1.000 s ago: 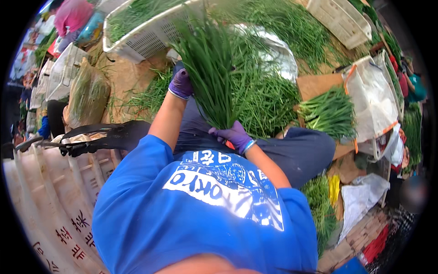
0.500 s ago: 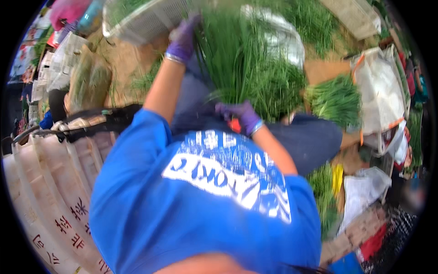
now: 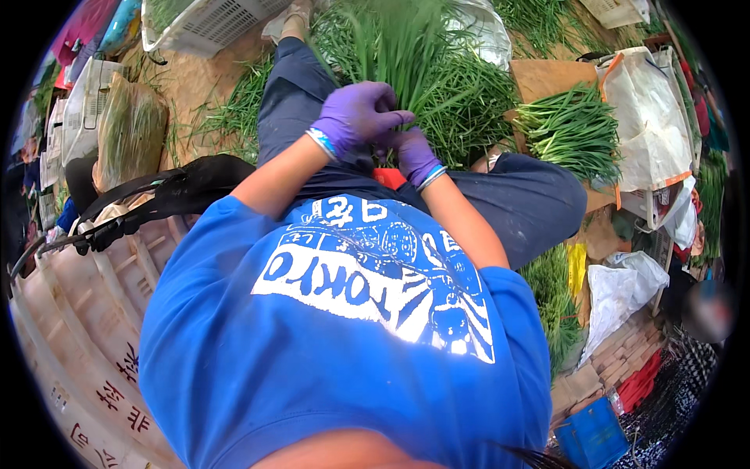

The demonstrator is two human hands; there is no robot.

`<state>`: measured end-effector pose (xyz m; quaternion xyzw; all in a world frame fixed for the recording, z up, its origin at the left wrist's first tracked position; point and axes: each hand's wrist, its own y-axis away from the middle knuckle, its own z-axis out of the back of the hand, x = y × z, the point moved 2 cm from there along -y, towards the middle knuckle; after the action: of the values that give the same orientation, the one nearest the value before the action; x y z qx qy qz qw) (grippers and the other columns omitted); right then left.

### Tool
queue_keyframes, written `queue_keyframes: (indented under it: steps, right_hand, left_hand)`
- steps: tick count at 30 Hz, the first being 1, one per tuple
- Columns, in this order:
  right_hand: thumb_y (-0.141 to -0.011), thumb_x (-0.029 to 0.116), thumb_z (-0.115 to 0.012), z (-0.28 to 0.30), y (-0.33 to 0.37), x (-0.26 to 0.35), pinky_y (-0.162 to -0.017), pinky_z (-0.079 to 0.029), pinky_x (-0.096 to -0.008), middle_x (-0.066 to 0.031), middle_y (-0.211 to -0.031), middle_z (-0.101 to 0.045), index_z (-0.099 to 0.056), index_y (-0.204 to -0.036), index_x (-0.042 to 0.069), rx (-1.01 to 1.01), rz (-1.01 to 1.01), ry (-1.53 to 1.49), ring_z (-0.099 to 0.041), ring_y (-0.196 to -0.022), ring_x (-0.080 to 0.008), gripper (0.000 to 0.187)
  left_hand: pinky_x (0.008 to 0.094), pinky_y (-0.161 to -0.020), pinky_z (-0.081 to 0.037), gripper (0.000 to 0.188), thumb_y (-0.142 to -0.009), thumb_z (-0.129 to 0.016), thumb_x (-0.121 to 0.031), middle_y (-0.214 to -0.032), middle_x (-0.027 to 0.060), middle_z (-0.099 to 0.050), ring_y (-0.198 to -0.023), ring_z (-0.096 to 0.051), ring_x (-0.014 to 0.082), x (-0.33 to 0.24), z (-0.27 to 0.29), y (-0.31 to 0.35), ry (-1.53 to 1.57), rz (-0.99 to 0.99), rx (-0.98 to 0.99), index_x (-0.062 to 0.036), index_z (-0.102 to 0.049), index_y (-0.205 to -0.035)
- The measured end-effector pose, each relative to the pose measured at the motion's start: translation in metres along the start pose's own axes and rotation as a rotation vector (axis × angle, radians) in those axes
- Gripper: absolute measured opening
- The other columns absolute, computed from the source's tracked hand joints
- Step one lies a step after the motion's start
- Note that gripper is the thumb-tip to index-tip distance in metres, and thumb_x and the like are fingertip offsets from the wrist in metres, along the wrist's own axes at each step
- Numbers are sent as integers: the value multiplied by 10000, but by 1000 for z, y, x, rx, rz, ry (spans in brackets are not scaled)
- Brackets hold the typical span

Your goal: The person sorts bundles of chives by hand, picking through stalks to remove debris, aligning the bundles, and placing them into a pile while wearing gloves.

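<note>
Between my thighs a bunch of long green chives (image 3: 394, 59) fans upward, its far tips blurred. My left hand (image 3: 361, 113), in a purple glove, curls round the near end of the bunch, thumb pointing right. Close against it, my right hand (image 3: 414, 156), gloved the same way, is closed at the bottom of the bunch; the stem ends are hidden between the two hands. Loose chives (image 3: 473, 109) lie in a heap just beyond and to the right. A red thing (image 3: 390, 178) shows partly below my hands.
A neat pile of chives (image 3: 574, 129) lies beyond my right knee, beside a white bag with orange edging (image 3: 644, 117). White crates (image 3: 215, 27) stand at the far left. Nearer left are a filled clear plastic bag (image 3: 133, 133) and a large pale ribbed crate (image 3: 86, 313).
My left hand has come down and right from the far left to meet my right hand at the bunch's near end. The right hand has shifted slightly nearer.
</note>
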<state>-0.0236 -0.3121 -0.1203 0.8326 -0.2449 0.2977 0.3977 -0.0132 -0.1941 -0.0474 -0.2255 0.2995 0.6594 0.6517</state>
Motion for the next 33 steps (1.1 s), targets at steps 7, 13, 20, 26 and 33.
queue_keyframes:
  steps: [7, 13, 20, 26, 33]
  right_hand:
    - [-662, 43, -622, -6, 7, -1, -416, -385, -244, -70, -630, -565, -565, -773, 8, 42, 113, -84, -497, -466, -129, 129]
    - [-724, 92, -615, 1, 3, 0, -445, -340, -193, -49, -736, -608, -613, -812, -8, 79, 1, -100, -484, -523, -71, 134]
    - [-711, 58, -620, 3, 2, -5, -409, -371, -192, -77, -765, -626, -548, -921, 8, 131, 14, -36, -517, -500, -81, 228]
    - [-712, 107, -643, 12, -8, -17, -451, -413, -202, -72, -757, -614, -576, -887, -14, -75, 15, 68, -534, -531, -88, 223]
    - [-618, 112, -681, 35, -33, -42, -581, -475, -295, -122, -764, -603, -517, -921, -6, -141, 547, 1639, -593, -668, -204, 364]
  left_hand:
    - [222, -469, -413, 163, -713, -641, -158, -593, 27, -558, -503, -521, 80, 31, -27, -4, 613, 324, 65, -14, -565, -708]
    - [184, -494, -416, 60, -721, -608, -82, -599, 19, -546, -497, -506, 89, 39, -10, -6, 1116, 260, -366, -33, -576, -733]
    - [248, -717, -370, 386, -732, -603, -133, -984, 95, -446, -854, -427, 145, 84, 99, -49, 1355, -176, -571, -9, -397, -1034]
    - [220, -660, -463, 223, -791, -560, -122, -868, 64, -587, -757, -555, 117, 54, 83, -43, 562, -160, -439, 10, -572, -970]
    - [396, -599, -448, 331, -726, -557, -381, -716, 147, -581, -680, -564, 328, -3, -38, -5, -289, -15, 196, -57, -584, -786]
